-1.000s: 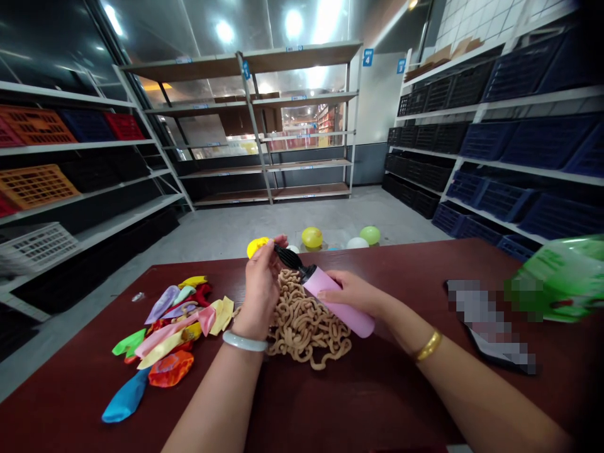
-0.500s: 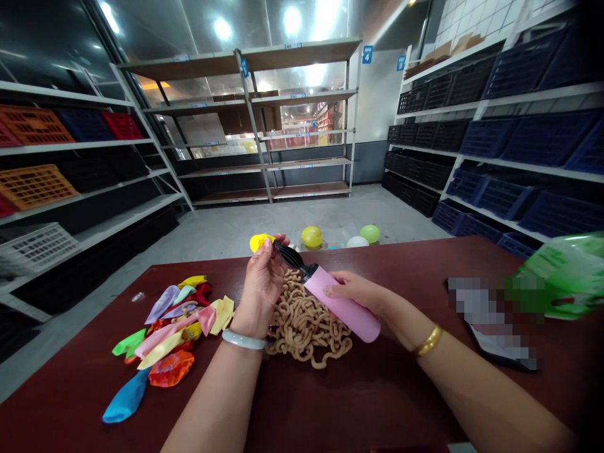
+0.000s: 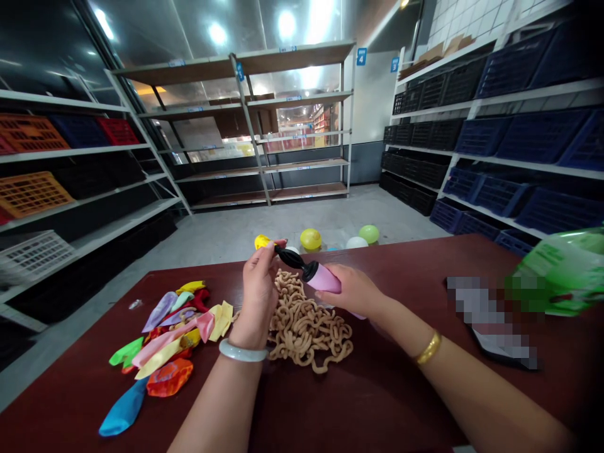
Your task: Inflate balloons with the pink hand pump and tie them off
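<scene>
My left hand (image 3: 261,277) is closed, pinching a yellow balloon (image 3: 261,241) at the black nozzle of a balloon pump (image 3: 323,277). The balloon is small and bunched beyond the fingertips. Around the pump's pink barrel wraps my right hand (image 3: 352,289), which hides much of it. The pump is tilted, its nozzle up and to the left. Beneath it, a heap of tan, rope-like curled pieces (image 3: 306,330) lies on the dark red table (image 3: 377,390). Left of my left hand, several flat balloons (image 3: 172,327) in mixed colours lie in a loose pile.
Inflated balloons, including a yellow one (image 3: 311,239) and a green one (image 3: 369,234), show beyond the table's far edge. A green plastic bag (image 3: 561,270) and a blurred flat object (image 3: 491,321) are at the right. Shelves with crates (image 3: 523,135) stand around.
My right hand has slid up along the pump, covering more of its pink barrel. The black part now looks smoother and twisted. The yellow balloon has shifted slightly right.
</scene>
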A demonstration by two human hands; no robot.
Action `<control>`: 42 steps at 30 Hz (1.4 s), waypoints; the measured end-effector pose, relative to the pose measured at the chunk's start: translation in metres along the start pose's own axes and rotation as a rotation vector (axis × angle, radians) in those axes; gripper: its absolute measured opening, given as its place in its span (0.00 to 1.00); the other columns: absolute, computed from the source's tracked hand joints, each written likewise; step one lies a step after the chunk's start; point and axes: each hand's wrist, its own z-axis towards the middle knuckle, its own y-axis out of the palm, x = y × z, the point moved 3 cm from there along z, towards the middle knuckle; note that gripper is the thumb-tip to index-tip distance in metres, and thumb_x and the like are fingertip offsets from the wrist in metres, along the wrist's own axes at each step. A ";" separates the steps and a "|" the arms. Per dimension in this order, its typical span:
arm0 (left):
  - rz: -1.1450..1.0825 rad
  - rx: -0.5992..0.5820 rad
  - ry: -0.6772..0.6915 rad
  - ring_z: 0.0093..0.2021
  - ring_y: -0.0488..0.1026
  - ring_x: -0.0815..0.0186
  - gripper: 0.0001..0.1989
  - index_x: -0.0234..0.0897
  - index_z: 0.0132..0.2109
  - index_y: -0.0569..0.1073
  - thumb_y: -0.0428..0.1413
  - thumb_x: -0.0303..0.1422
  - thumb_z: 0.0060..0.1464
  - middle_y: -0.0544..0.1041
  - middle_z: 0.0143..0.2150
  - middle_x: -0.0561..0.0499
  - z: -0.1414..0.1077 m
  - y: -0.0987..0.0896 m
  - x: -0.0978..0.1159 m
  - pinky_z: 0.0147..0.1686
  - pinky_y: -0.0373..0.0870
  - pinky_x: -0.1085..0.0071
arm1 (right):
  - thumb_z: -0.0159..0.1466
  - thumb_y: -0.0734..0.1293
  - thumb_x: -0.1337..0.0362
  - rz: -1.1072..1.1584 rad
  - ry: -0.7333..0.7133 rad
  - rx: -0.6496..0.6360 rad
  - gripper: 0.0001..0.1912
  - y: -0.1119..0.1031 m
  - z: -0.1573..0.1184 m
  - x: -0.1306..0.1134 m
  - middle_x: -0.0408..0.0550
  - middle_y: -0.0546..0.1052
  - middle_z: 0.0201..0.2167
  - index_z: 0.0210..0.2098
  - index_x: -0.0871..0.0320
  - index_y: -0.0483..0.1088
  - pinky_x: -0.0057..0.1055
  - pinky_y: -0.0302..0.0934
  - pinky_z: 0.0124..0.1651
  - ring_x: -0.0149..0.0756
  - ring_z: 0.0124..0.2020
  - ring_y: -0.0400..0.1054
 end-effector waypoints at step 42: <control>-0.037 -0.061 -0.053 0.47 0.78 0.56 0.20 0.34 0.43 0.80 0.62 0.47 0.52 0.80 0.49 0.39 -0.011 0.011 0.011 0.44 0.72 0.63 | 0.58 0.72 0.56 0.323 -0.008 -0.036 0.22 -0.009 0.001 -0.003 0.48 0.79 0.42 0.50 0.57 0.74 0.34 0.62 0.41 0.40 0.39 0.72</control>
